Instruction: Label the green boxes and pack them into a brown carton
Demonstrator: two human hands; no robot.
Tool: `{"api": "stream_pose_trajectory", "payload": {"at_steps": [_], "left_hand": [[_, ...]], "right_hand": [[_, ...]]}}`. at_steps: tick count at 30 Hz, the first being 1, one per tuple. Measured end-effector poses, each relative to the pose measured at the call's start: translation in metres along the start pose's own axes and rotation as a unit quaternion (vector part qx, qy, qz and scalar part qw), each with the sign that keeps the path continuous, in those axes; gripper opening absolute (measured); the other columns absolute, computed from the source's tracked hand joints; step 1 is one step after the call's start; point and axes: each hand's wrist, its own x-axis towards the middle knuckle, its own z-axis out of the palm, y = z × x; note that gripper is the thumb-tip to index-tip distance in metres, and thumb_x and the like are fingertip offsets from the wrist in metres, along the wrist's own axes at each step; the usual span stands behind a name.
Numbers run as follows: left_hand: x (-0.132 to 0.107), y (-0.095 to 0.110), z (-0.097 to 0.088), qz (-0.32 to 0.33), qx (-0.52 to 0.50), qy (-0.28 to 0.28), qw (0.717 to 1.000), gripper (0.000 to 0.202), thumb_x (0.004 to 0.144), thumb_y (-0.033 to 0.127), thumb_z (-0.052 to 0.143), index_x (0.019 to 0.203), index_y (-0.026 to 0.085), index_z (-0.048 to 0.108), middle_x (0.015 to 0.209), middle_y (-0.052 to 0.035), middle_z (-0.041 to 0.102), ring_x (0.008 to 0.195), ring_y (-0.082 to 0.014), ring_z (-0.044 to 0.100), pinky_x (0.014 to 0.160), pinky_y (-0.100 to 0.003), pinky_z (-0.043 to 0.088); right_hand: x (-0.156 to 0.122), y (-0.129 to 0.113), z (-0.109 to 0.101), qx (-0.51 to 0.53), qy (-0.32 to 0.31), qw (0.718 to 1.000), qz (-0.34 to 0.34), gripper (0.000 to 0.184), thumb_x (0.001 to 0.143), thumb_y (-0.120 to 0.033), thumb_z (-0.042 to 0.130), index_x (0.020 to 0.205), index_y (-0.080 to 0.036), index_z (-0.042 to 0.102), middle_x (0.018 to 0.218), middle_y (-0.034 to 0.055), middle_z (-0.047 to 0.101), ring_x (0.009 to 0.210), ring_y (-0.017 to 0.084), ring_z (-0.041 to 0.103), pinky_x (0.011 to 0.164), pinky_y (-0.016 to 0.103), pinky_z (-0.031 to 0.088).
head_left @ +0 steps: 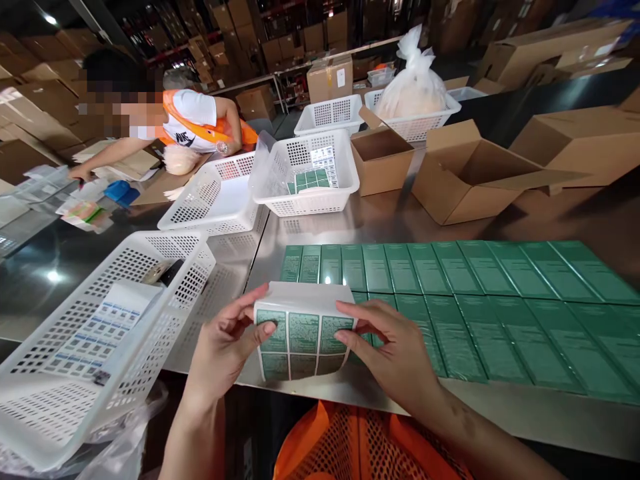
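Note:
Between my hands is a sheet of green stickers [303,333] on white backing, its top part bent back so the blank white side shows. My left hand [227,343] pinches the sheet at its left edge, thumb on the front. At the right edge my right hand [387,343] grips it between thumb and fingers. Just beyond and to the right, green boxes [453,267] in shiny wrap lie side by side in two rows on the metal table [235,267]. The sheet and my right hand cover part of the nearer row.
A white basket [200,253] with printed label sheets [100,333] stands at the left. Further back are a basket [305,203] with more sheets, another basket [210,223], and open cardboard boxes [450,200]. A co-worker [195,120] in an orange vest leans over the table at the far left.

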Motion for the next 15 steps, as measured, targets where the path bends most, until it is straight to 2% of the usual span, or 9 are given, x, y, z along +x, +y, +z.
{"api": "stream_pose_trajectory", "payload": {"at_steps": [3,5,6,8,10,12,15], "left_hand": [[-0.004,0.008,-0.002,0.107,0.121,0.029,0.986,0.020,0.072,0.027,0.082,0.091,0.030,0.076,0.082,0.0011,0.065,0.080,-0.0125,0.062,0.073,-0.022,0.049],[-0.006,0.015,-0.003,0.191,0.166,0.042,0.966,0.008,0.073,0.025,0.081,0.079,0.027,0.075,0.092,-0.0005,0.064,0.092,-0.0141,0.061,0.080,-0.022,0.048],[-0.007,0.018,-0.003,0.210,0.165,0.037,0.963,0.006,0.074,0.025,0.080,0.075,0.026,0.074,0.098,-0.0013,0.063,0.099,-0.0153,0.060,0.085,-0.022,0.047],[-0.008,0.022,-0.003,0.185,0.128,0.009,0.974,0.008,0.076,0.026,0.078,0.074,0.024,0.070,0.100,-0.0017,0.066,0.099,-0.0154,0.061,0.085,-0.022,0.048],[-0.009,0.022,-0.003,0.118,0.063,-0.023,0.991,0.011,0.078,0.029,0.077,0.074,0.023,0.068,0.084,-0.0003,0.067,0.079,-0.0117,0.062,0.071,-0.019,0.049],[-0.007,0.020,-0.003,0.057,0.005,-0.025,0.998,0.015,0.076,0.032,0.080,0.074,0.022,0.068,0.067,0.0023,0.063,0.062,-0.0079,0.055,0.058,-0.015,0.045],[0.002,0.015,0.003,-0.028,-0.073,-0.028,0.997,0.022,0.068,0.035,0.085,0.071,0.020,0.069,0.064,0.0020,0.063,0.058,-0.0071,0.055,0.054,-0.014,0.044]], "right_hand": [[0.000,-0.008,-0.005,-0.001,0.023,1.000,-0.012,0.020,0.081,-0.024,0.073,0.098,-0.033,0.078,0.095,0.0037,0.061,0.075,0.014,0.063,0.061,0.026,0.054],[0.000,-0.016,-0.011,0.004,0.009,1.000,-0.002,0.015,0.083,-0.025,0.071,0.093,-0.033,0.079,0.093,0.0033,0.064,0.076,0.014,0.064,0.059,0.025,0.053],[0.000,-0.020,-0.014,0.006,-0.006,1.000,0.009,0.014,0.085,-0.026,0.069,0.093,-0.034,0.078,0.089,0.0023,0.066,0.075,0.014,0.064,0.058,0.024,0.052],[0.001,-0.027,-0.020,0.005,-0.032,0.999,0.039,0.013,0.087,-0.029,0.069,0.095,-0.034,0.078,0.079,-0.0005,0.069,0.069,0.013,0.064,0.056,0.024,0.049],[0.002,-0.031,-0.026,0.001,-0.033,0.997,0.068,0.012,0.084,-0.033,0.072,0.096,-0.034,0.077,0.074,-0.0028,0.070,0.064,0.012,0.063,0.053,0.023,0.047],[0.004,-0.032,-0.028,0.000,-0.024,0.996,0.083,0.013,0.081,-0.033,0.075,0.094,-0.032,0.074,0.070,-0.0044,0.069,0.061,0.012,0.061,0.051,0.022,0.045],[0.006,-0.029,-0.028,-0.030,-0.020,0.998,0.048,0.003,0.084,-0.027,0.071,0.085,-0.027,0.069,0.069,-0.0052,0.067,0.061,0.012,0.060,0.053,0.023,0.044]]}}
